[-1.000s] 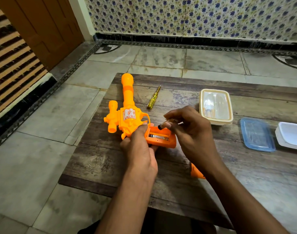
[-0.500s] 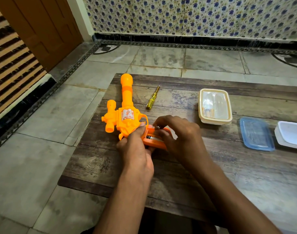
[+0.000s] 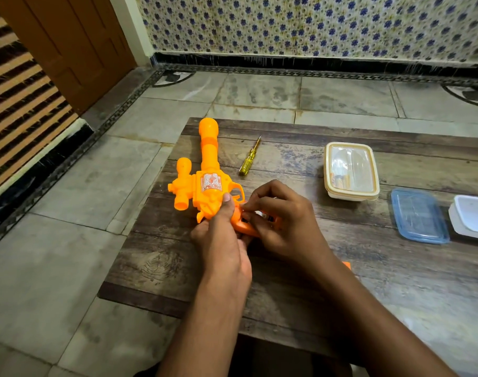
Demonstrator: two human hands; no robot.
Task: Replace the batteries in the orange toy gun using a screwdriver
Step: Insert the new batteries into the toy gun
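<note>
The orange toy gun (image 3: 205,183) lies flat on the wooden table (image 3: 368,281), barrel pointing to twelve o'clock, grip toward me. My left hand (image 3: 221,240) is wrapped round the grip's base, thumb pressed up on the body, pinning it down. My right hand (image 3: 284,221) is curled over the open battery bay at the gun's four o'clock, fingertips (image 3: 248,210) pinching down inside; a glint of metal shows there, but whether I've got a battery I cannot tell. This is hollow plastic: light, stiff, a bit slick, likely to skate, so the fat body is the place to brace. The thin bay walls could crack if levered. The screwdriver (image 3: 249,157) lies idle at the gun's two o'clock.
</note>
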